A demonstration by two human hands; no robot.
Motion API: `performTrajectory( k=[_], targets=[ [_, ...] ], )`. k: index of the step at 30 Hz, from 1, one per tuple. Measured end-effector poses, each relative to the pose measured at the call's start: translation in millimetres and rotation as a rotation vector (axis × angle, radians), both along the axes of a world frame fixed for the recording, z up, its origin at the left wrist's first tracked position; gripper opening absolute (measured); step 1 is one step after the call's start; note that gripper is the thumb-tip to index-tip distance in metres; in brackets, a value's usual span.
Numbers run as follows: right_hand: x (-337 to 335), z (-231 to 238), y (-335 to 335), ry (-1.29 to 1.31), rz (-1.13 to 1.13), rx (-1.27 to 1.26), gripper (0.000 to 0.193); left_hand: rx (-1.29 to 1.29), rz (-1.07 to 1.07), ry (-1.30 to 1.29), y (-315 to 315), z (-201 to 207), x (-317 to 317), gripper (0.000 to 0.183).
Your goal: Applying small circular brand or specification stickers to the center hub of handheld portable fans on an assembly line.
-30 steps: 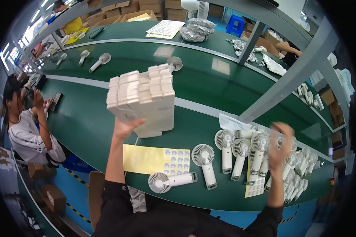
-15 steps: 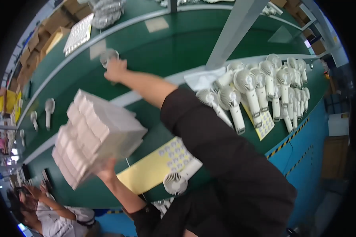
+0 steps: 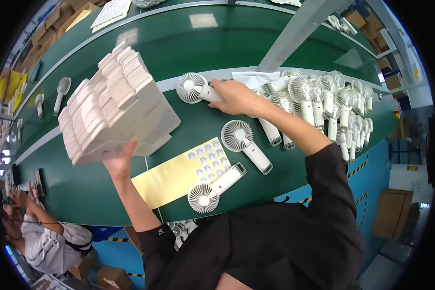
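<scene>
My left hand (image 3: 120,162) is closed on the lower edge of a thick stack of nested white moulded trays (image 3: 135,113), held tilted above the table. My right hand (image 3: 237,96) grips the handle of a white handheld fan (image 3: 191,88), whose round head points left, at the metal rail. Nearer to me lie a second handheld fan (image 3: 238,136) and a third one (image 3: 204,197), which partly covers a yellow sheet of small grey stickers (image 3: 166,181). My right palm is hidden from view.
Several white fans (image 3: 302,92) crowd the right of the green table (image 3: 101,195), beside a white cloth (image 3: 256,77). Behind the rail runs a green belt (image 3: 164,36), with a slanted metal post (image 3: 295,36) rising over it. A person (image 3: 53,241) sits at the lower left.
My right hand has come back from the belt toward the near table, bringing the handheld fan. The tray stack has risen slightly and tilted. The second fan, previously behind my arm, now shows.
</scene>
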State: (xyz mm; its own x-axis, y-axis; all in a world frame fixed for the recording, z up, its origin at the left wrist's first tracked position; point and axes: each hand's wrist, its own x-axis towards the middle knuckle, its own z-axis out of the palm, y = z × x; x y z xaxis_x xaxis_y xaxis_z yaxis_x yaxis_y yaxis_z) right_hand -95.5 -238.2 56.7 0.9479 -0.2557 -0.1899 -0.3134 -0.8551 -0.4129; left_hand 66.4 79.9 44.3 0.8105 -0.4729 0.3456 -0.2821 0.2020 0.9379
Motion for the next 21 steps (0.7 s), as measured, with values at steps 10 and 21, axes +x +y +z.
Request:
performTrajectory(
  k=[10,21],
  targets=[
    [-28.1,48.0,32.1,-0.437,0.048,0.049,0.084,0.195,0.012,0.028,-1.9,17.1,-2.7,0.063],
    [70.3,36.9,103.0,-0.553,0.233,0.878,0.093,-0.242,-0.047,0.178,-4.6,16.5,5.8,0.094]
  ],
)
